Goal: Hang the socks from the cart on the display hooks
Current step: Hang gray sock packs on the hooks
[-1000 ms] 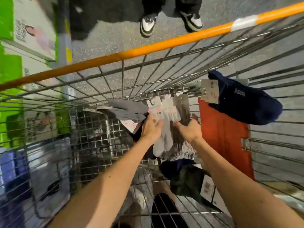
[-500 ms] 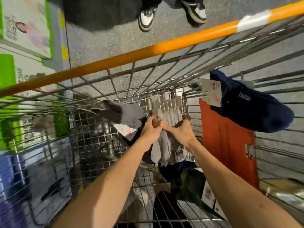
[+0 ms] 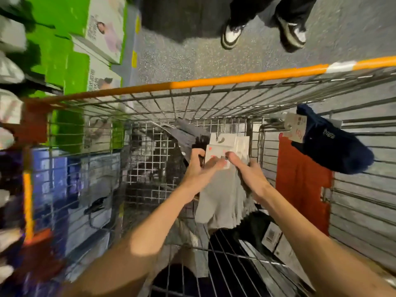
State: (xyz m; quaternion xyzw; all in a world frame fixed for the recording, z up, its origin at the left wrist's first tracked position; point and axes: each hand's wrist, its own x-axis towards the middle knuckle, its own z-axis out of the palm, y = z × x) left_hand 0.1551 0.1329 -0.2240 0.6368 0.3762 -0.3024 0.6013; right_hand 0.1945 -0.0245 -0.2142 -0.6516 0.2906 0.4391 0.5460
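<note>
Grey socks (image 3: 218, 202) (hold unclear) partly behind left hand (image 3: 197, 174) and right hand (image 3: 250, 176).

- The cart (image 3: 150, 166) is grey wire mesh; its top rail (image 3: 246, 78) is orange, with a white band (image 3: 340, 66) toward the right.
- The light grey socks (image 3: 220, 202) in the middle are plain, and their card (image 3: 227, 144) is white with red marks.
- The dark grey socks (image 3: 188, 133) lie just left of them.
- The navy sock (image 3: 334, 151) on the right has a small pale logo, and its tag (image 3: 296, 127) is white with red print.
- The panel (image 3: 300, 179) on the right is orange-red.
- The boxes (image 3: 57, 50) at far left are bright green and white.
- The floor (image 3: 192, 56) is speckled grey.
- The shoes (image 3: 231, 37) at the far side are black and white.
</note>
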